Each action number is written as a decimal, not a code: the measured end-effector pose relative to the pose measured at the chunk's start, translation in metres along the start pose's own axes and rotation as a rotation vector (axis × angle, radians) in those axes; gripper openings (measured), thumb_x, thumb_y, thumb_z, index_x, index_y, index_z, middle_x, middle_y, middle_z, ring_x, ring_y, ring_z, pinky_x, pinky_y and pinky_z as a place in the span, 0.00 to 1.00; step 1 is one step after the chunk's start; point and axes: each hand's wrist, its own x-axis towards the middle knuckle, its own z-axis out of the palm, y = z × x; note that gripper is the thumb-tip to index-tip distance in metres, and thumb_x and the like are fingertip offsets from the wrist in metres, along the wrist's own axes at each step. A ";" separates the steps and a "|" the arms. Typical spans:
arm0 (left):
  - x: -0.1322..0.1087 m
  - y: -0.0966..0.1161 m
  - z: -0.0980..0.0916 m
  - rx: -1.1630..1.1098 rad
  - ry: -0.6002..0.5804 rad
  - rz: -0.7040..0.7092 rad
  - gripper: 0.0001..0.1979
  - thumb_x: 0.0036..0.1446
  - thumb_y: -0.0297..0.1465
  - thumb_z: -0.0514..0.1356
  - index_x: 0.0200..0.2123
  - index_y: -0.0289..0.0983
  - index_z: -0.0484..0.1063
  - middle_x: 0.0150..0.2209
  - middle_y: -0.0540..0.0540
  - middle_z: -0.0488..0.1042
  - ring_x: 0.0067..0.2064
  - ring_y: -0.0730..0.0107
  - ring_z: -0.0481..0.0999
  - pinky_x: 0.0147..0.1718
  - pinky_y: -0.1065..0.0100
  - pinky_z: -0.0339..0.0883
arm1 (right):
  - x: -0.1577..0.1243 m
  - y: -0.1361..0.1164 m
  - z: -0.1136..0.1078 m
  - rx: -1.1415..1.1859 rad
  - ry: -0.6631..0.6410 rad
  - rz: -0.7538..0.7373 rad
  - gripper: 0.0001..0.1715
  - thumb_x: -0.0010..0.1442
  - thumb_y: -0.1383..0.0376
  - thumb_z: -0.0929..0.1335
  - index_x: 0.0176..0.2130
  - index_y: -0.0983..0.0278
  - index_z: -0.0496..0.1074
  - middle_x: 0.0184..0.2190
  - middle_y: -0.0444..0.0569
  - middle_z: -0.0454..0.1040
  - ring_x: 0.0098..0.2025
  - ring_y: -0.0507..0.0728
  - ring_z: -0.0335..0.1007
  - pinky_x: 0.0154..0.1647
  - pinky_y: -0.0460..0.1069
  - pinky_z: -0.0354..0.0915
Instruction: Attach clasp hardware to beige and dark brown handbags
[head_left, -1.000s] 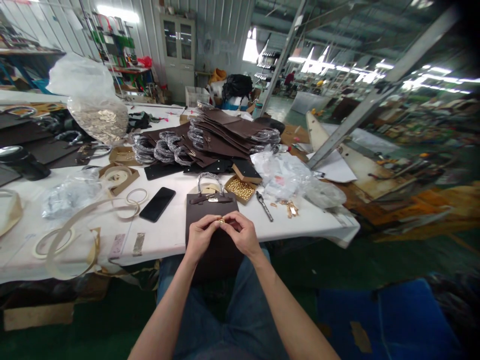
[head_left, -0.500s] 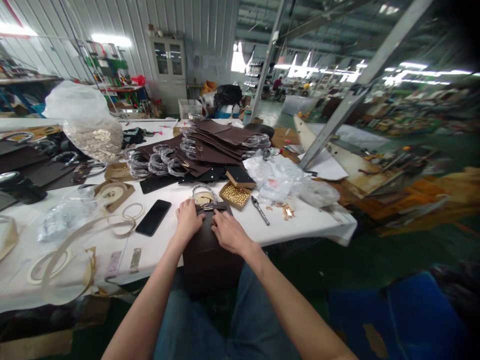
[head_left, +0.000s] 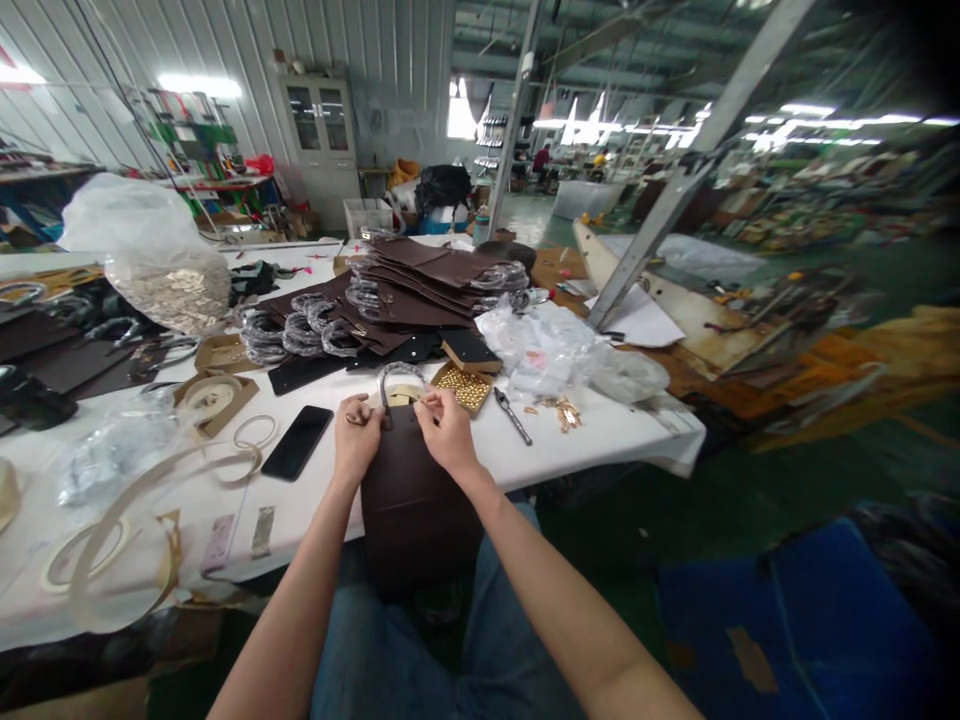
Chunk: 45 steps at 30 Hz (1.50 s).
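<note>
A dark brown leather-like bag panel (head_left: 420, 495) hangs from the table edge over my lap. At its top stands a curved handle (head_left: 400, 370) in clear plastic wrap, with a cream patch (head_left: 405, 394) beneath it. My left hand (head_left: 358, 440) is closed at the panel's upper left corner, near one handle end; a small dark piece shows at its fingers, too small to name. On the other side, my right hand (head_left: 446, 430) pinches at the upper right edge by the other handle end. What its fingertips grip is hidden.
A box of gold studs (head_left: 463, 388), a metal pen-like tool (head_left: 513, 416) and loose gold pieces (head_left: 564, 413) lie to the right. Leftward are a phone (head_left: 298, 442) and tape rolls (head_left: 206, 398). Stacked brown panels (head_left: 420, 285) and plastic bags (head_left: 536, 345) stand behind.
Both hands have drawn up from the panel's top strip into closed grips, the left shifting slightly left. The gold pieces visible between them earlier no longer show there. The view has shifted slightly.
</note>
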 end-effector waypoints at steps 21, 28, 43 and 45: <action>-0.040 0.005 -0.011 -0.635 -0.188 -0.524 0.32 0.55 0.42 0.79 0.61 0.39 0.82 0.53 0.40 0.85 0.51 0.55 0.85 0.51 0.58 0.80 | 0.016 0.028 -0.053 -0.073 -0.469 -0.115 0.17 0.75 0.59 0.74 0.61 0.54 0.84 0.54 0.50 0.86 0.56 0.64 0.83 0.64 0.61 0.75; -0.045 0.002 -0.010 -0.830 -0.213 -0.649 0.22 0.55 0.39 0.78 0.50 0.35 0.85 0.47 0.38 0.87 0.44 0.55 0.86 0.50 0.55 0.82 | 0.015 0.025 -0.058 -0.079 -0.501 -0.161 0.10 0.75 0.60 0.75 0.52 0.54 0.87 0.51 0.47 0.87 0.53 0.63 0.85 0.61 0.59 0.76; -0.047 0.018 -0.009 -0.950 -0.202 -0.706 0.20 0.55 0.35 0.77 0.50 0.34 0.84 0.43 0.39 0.87 0.40 0.57 0.86 0.43 0.63 0.81 | 0.017 0.028 -0.056 -0.332 -0.575 -0.395 0.14 0.78 0.68 0.72 0.57 0.56 0.85 0.54 0.50 0.85 0.55 0.62 0.83 0.59 0.55 0.77; -0.047 0.017 -0.007 -0.948 -0.183 -0.694 0.20 0.54 0.35 0.77 0.49 0.34 0.84 0.43 0.39 0.87 0.40 0.57 0.86 0.42 0.64 0.80 | 0.016 0.026 -0.053 -0.386 -0.578 -0.425 0.14 0.78 0.68 0.71 0.57 0.58 0.85 0.54 0.51 0.84 0.53 0.61 0.83 0.56 0.54 0.77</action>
